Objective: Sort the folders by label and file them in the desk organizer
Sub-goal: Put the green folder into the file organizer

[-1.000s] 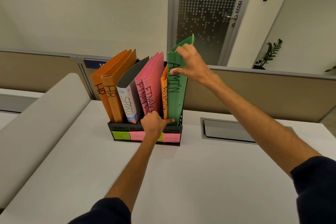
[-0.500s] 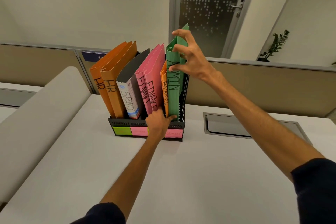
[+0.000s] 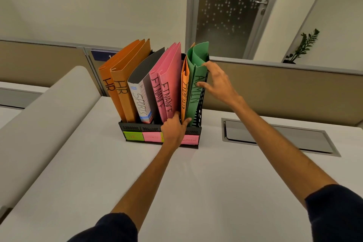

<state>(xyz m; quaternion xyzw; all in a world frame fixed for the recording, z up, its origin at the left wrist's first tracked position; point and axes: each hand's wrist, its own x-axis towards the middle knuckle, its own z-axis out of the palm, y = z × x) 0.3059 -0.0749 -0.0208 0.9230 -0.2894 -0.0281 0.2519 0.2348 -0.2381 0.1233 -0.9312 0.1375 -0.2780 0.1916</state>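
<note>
A black desk organizer (image 3: 133,126) stands on the white desk with coloured sticky labels along its front. It holds two orange HR folders (image 3: 122,84), a grey SPORTS folder (image 3: 142,92), two pink FINANCE folders (image 3: 167,82), a thin orange folder (image 3: 184,88) and a green ADMIN folder (image 3: 194,82) in the rightmost slot. My right hand (image 3: 218,84) grips the green folder's right edge near its top. My left hand (image 3: 172,130) rests at the organizer's front, thumb and finger spread against the lower spines of the pink and green folders.
A grey cable hatch (image 3: 279,136) is set into the desk (image 3: 176,182) right of the organizer. A rounded white divider (image 3: 39,124) runs along the left. Beige partition panels (image 3: 284,88) stand behind, with a frosted glass door (image 3: 229,10) and a potted plant (image 3: 302,47) beyond.
The green ADMIN folder has gone down into the rightmost slot. My right hand slid lower along its edge. My left hand stayed at the organizer's front.
</note>
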